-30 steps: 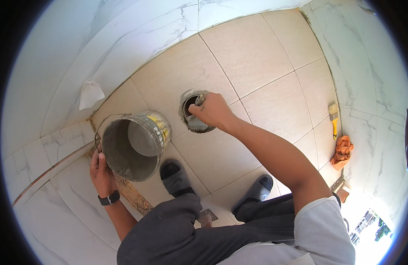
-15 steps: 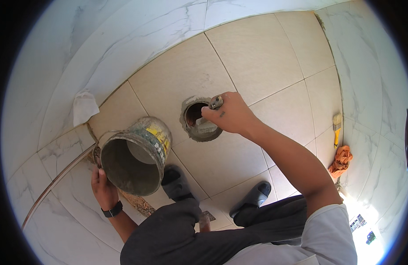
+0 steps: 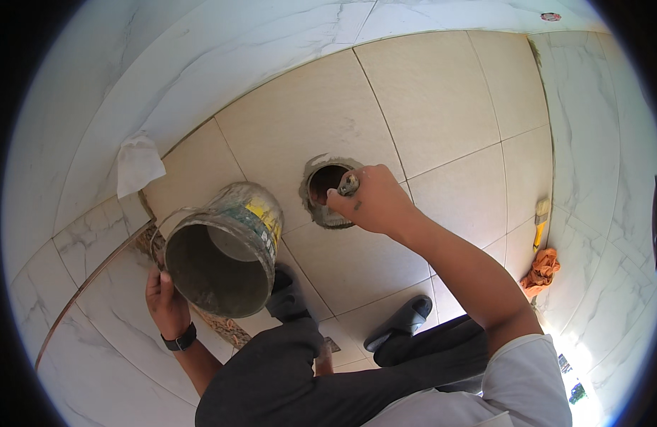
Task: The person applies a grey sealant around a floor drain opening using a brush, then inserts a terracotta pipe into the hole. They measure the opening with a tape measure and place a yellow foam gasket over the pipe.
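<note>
My right hand [image 3: 375, 199] is closed around the cement-smeared handle of a trowel [image 3: 349, 186], whose blade is mostly hidden beneath the fist. It works at the right side of a round drain hole [image 3: 327, 179] ringed by a collar of grey mortar [image 3: 316, 213]. On the left, a mortar-stained bucket [image 3: 232, 245] with a yellow and green label is tipped, its mouth facing me. My left hand [image 3: 169, 302], with a black watch at the wrist, grips the bucket by its rim on the left side; part of its fingers is hidden.
Beige tiles [image 3: 442, 92] cover the floor between marbled walls [image 3: 271, 50]. A paintbrush [image 3: 541, 222] with a yellow handle and a crumpled orange cloth [image 3: 540, 272] lie along the right wall. A white bag-like piece [image 3: 138, 165] is at the left. My sandals [image 3: 407, 317] stand near the bucket and drain.
The view has shifted slightly. My right fist stays at the drain's right side, with less of the trowel blade showing now. The bucket remains tipped in my left hand.
</note>
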The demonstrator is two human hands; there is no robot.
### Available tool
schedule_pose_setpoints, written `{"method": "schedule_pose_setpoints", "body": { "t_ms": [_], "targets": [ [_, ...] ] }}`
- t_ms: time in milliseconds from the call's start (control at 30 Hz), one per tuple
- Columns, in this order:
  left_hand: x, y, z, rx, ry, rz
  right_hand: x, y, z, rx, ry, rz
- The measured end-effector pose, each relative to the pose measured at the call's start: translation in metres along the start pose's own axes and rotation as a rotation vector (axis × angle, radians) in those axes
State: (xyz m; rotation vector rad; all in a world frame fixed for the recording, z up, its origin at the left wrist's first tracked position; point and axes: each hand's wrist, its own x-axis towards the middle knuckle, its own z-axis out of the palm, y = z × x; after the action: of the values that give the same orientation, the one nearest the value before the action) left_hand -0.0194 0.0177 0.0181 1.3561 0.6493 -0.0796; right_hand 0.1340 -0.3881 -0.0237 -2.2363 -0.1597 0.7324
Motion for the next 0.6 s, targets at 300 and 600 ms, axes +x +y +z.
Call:
{"method": "schedule_pose_setpoints", "body": {
  "t_ms": [300,600],
  "targets": [
    [-0.002,0.003,0.005,0.024,0.031,-0.042,-0.038,-0.001,0.061,-0.297,0.191,-0.216],
    [-0.002,-0.003,0.012,0.104,0.125,0.017,-0.039,-0.006,0.052,-0.191,-0.003,-0.207]
  ]
}}
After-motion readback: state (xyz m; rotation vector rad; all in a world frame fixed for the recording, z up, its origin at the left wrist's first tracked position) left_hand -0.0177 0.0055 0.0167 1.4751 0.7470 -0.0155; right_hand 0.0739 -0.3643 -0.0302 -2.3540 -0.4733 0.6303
